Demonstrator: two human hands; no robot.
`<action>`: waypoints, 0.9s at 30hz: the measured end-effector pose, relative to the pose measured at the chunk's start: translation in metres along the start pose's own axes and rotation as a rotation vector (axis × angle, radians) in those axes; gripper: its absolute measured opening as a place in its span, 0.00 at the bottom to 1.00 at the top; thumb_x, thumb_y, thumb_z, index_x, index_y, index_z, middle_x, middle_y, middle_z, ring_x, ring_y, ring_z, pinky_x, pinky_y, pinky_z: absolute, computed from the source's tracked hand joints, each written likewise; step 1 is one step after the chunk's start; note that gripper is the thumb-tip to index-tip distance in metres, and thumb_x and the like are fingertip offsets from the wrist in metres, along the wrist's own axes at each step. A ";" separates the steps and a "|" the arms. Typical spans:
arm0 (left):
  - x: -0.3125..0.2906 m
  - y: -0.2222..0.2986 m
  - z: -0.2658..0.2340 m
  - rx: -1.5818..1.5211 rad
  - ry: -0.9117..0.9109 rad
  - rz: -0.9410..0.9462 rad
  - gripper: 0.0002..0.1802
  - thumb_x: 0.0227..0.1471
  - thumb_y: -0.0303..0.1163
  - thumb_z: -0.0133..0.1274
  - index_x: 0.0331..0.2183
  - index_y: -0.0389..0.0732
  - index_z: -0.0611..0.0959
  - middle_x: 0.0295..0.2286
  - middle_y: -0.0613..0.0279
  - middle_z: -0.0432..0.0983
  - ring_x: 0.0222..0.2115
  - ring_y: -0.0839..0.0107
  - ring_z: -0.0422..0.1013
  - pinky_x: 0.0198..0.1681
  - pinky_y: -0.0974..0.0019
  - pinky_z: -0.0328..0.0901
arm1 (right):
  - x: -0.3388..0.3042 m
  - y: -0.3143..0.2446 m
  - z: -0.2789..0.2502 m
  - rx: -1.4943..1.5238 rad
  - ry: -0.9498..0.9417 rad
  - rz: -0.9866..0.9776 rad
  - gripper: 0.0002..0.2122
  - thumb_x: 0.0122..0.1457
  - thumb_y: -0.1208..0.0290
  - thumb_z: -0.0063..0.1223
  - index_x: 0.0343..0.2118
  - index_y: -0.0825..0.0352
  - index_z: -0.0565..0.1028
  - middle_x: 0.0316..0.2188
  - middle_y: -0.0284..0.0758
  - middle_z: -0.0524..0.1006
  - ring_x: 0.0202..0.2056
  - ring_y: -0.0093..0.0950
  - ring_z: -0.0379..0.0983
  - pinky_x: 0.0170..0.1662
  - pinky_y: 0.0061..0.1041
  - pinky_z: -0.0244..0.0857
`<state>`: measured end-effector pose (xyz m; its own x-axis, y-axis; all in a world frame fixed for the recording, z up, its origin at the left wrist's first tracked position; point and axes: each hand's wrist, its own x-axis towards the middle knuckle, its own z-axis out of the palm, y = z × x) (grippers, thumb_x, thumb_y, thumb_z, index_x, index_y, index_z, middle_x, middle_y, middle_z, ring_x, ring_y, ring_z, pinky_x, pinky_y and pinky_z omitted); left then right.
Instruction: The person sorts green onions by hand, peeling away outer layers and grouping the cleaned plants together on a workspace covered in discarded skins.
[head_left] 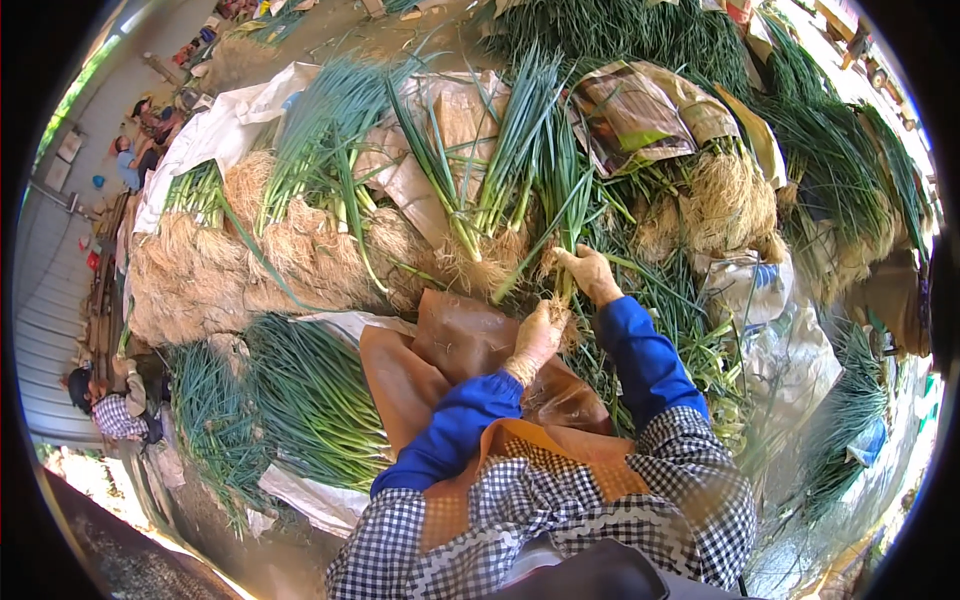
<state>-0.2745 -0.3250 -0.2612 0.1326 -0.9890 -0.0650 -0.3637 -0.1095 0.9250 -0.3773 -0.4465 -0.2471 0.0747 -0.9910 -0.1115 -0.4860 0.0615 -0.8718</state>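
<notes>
Held upright in front of me is a green onion (568,225), its leaves pointing away and its pale stem and roots toward my lap. My left hand (538,338) is closed round the root end. Just above it, my right hand (590,274) pinches the stem. Whether one stalk or more is in my hands I cannot tell. Beyond my left hand lie loose green onions (478,225) with stringy roots. A brown sheet (455,335) covers my lap beneath my hands.
Rooted onion bundles (290,250) lie in a row on the left. A pile of green onions (310,390) rests beside my left arm. Stripped leaves (690,335) lie at my right, near a plastic sheet (790,370). Another person (120,412) sits at far left.
</notes>
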 end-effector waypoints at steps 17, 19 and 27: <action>0.018 -0.029 -0.016 -1.054 -0.068 -0.485 0.12 0.53 0.27 0.45 0.42 0.38 0.72 0.28 0.63 0.72 0.23 0.74 0.69 0.23 0.77 0.67 | -0.138 0.077 -0.133 -0.828 -0.159 -0.029 0.20 0.53 0.49 0.46 0.23 0.65 0.73 0.18 0.37 0.74 0.19 0.29 0.71 0.22 0.26 0.64; 0.013 -0.050 -0.009 -1.039 -0.053 -0.402 0.15 0.51 0.23 0.46 0.43 0.38 0.71 0.32 0.62 0.71 0.29 0.73 0.70 0.30 0.76 0.69 | -0.115 0.034 -0.118 -0.802 -0.230 -0.017 0.20 0.53 0.48 0.45 0.30 0.64 0.73 0.23 0.41 0.75 0.26 0.35 0.73 0.29 0.30 0.66; 0.004 -0.036 0.004 -0.584 0.106 -0.172 0.07 0.56 0.31 0.43 0.36 0.41 0.72 0.30 0.67 0.68 0.30 0.78 0.62 0.31 0.73 0.63 | -0.065 -0.015 -0.008 -0.610 -0.357 -0.379 0.12 0.55 0.59 0.41 0.34 0.61 0.73 0.19 0.34 0.73 0.25 0.35 0.73 0.28 0.31 0.67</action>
<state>-0.2648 -0.3252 -0.2959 0.2461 -0.9436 -0.2213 0.2318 -0.1644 0.9588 -0.3817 -0.3842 -0.2228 0.5535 -0.8273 -0.0958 -0.7547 -0.4497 -0.4777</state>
